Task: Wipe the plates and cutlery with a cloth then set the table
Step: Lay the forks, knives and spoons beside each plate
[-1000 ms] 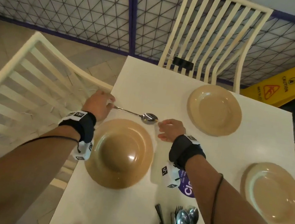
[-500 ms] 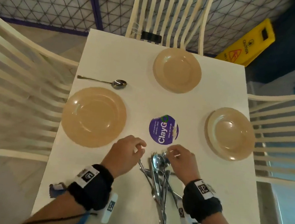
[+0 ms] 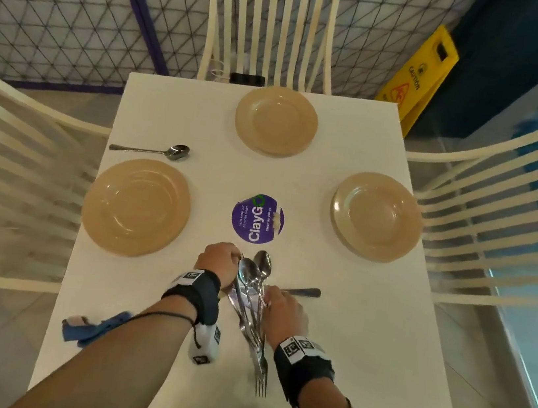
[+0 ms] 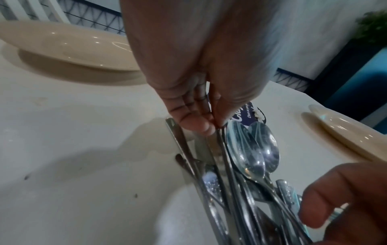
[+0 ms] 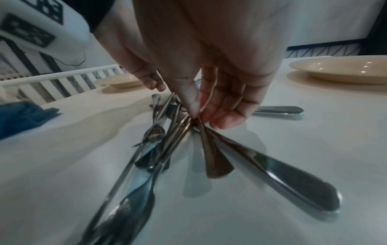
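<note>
left hand: pinching a piece at the cutlery pile's far end | right hand: thumb and fingers pinching handles mid-pile | pile: on surface between both hands | blue cloth: left of left forearm

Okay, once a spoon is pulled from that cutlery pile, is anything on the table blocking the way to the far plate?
Nothing visible does. Between the pile of steel cutlery and the far tan round plate lies only the flat purple round sticker on the white table, which should not obstruct.
</note>
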The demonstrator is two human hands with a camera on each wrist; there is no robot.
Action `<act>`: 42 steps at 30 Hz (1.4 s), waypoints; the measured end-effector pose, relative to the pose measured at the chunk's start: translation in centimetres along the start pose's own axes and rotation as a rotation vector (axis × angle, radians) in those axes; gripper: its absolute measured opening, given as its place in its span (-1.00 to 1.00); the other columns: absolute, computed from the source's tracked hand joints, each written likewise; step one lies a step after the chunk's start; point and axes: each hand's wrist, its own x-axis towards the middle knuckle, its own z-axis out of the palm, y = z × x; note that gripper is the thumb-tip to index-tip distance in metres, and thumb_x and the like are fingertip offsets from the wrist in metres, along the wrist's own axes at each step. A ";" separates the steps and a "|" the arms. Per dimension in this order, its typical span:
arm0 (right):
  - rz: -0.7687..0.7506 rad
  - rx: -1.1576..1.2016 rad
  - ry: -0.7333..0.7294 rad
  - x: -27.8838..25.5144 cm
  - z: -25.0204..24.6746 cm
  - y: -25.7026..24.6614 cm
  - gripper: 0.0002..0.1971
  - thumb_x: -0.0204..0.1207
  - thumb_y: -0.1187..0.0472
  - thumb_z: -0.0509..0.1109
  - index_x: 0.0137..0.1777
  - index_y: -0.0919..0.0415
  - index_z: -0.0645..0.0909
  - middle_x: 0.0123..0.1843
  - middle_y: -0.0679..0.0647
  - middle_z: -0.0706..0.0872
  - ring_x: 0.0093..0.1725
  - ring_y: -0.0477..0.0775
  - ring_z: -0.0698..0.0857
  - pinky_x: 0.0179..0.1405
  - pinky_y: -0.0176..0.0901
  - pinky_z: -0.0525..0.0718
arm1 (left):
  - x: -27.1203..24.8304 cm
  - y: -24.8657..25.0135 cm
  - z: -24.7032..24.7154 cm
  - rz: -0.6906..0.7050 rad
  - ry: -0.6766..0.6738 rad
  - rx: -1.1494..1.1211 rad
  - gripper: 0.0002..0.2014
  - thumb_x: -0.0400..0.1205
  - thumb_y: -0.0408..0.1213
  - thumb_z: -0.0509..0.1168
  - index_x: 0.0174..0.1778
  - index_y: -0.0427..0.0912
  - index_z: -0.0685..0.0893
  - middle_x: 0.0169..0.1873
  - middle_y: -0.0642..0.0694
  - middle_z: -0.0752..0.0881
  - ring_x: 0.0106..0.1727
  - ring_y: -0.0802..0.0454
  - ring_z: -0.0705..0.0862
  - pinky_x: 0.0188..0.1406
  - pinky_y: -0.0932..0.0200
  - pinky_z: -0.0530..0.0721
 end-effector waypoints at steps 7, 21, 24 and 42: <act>-0.002 0.072 -0.062 -0.1 -1.4 2.1 -0.76 0.63 0.29 0.20 0.23 0.06 0.56 0.20 0.07 0.74 0.15 0.19 0.74 0.08 0.00 0.70 | -2.6 0.4 -2.1 -0.047 0.137 -0.151 -0.79 0.74 -0.29 0.24 0.19 -0.11 0.76 0.19 -0.14 0.78 0.21 -0.18 0.70 0.31 -0.04 0.65; -0.495 0.724 0.076 -1.4 -13.0 -4.2 -0.85 0.59 0.32 0.37 0.03 0.06 0.69 -0.26 -0.13 0.72 -0.34 -0.18 0.65 -0.25 -0.17 0.65 | -14.4 7.7 -9.0 0.674 0.404 -0.126 -0.83 0.77 -0.26 0.25 0.19 0.03 0.71 0.08 0.14 0.68 0.11 0.17 0.68 0.15 0.19 0.65; -0.451 0.747 0.084 -1.8 -12.2 -4.0 -0.80 0.59 0.37 0.37 -0.02 0.09 0.77 -0.27 -0.15 0.78 -0.27 -0.21 0.72 -0.20 -0.26 0.67 | -15.5 7.0 -7.7 0.621 0.448 -0.204 -0.78 0.78 -0.23 0.23 0.29 0.06 0.68 0.15 0.14 0.66 0.18 0.17 0.66 0.21 0.18 0.64; 0.338 1.498 -0.298 1.3 1.4 -13.0 -0.81 0.53 0.44 0.46 0.11 0.51 0.64 -0.03 0.37 0.74 -0.11 0.28 0.77 -0.16 -0.07 0.86 | -12.7 -18.4 -7.9 0.092 0.166 -0.307 -0.82 0.74 -0.25 0.28 0.07 0.10 0.76 -0.02 0.08 0.68 -0.09 0.25 0.65 0.04 0.42 0.54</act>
